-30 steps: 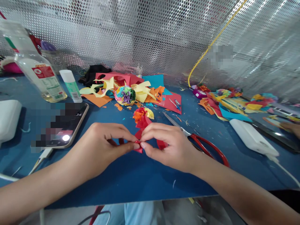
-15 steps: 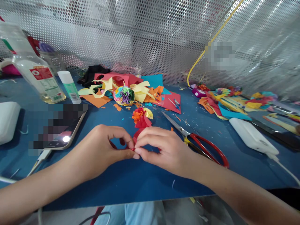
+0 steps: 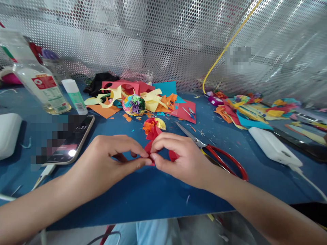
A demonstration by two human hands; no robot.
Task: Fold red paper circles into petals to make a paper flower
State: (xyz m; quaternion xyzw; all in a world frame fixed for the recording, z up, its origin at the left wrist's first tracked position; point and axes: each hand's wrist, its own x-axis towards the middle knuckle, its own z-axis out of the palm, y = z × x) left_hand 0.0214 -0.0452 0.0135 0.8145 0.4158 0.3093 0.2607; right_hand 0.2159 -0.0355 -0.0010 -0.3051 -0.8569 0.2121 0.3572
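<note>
My left hand (image 3: 114, 156) and my right hand (image 3: 182, 158) meet over the table's front part, thumbs and fingertips pinched on a small piece of red paper (image 3: 153, 164). Most of that piece is hidden by my fingers. More red paper (image 3: 173, 155) shows under my right hand. Just beyond the fingertips lie red cut pieces and small crumpled paper flowers (image 3: 150, 126) in orange, red and yellow. Beside my right hand rest scissors (image 3: 212, 149) with red handles, blades pointing away to the left.
A multicoloured paper ball (image 3: 134, 104) sits among paper scraps (image 3: 138, 87) at the back. On the left stand a clear bottle (image 3: 42, 81), a glue stick (image 3: 74, 97) and a charging phone (image 3: 74, 143). A white power bank (image 3: 276, 146) and more coloured paper (image 3: 255, 119) lie right.
My fingers have shifted their pinch on the red paper, and a little more red shows below the fingertips and under my right hand. The view has moved slightly.
</note>
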